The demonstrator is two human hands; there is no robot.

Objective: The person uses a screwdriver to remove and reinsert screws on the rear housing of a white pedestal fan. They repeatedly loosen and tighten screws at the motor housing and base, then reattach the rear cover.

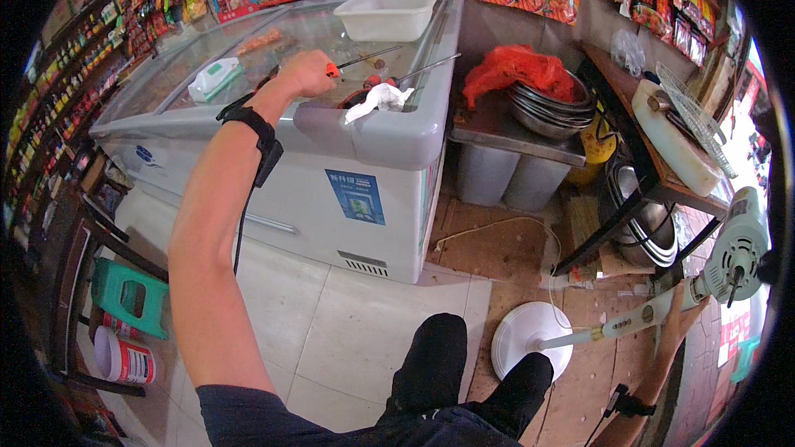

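My left hand (308, 74) is closed around the orange handle of a screwdriver (360, 59) above the chest freezer's glass top. Its thin shaft points right. Beside it lies a second screwdriver (426, 68), red and black at the handle end, next to a crumpled white tissue (381, 102) on the freezer's corner. At the right, my right hand (684, 313) is wrapped around the upper pole of a white stand fan (617, 324), below its exposed motor housing (735, 252). The fan carries no visible blades or cage, and leans to the right.
The white chest freezer (273, 174) bears a white plastic tub (387, 16) and a wipes pack (215, 79). Metal bowls (551, 112) under a red bag (513, 70) stand right of it. A green stool (130, 298) is at left; a cord (497, 223) crosses the floor.
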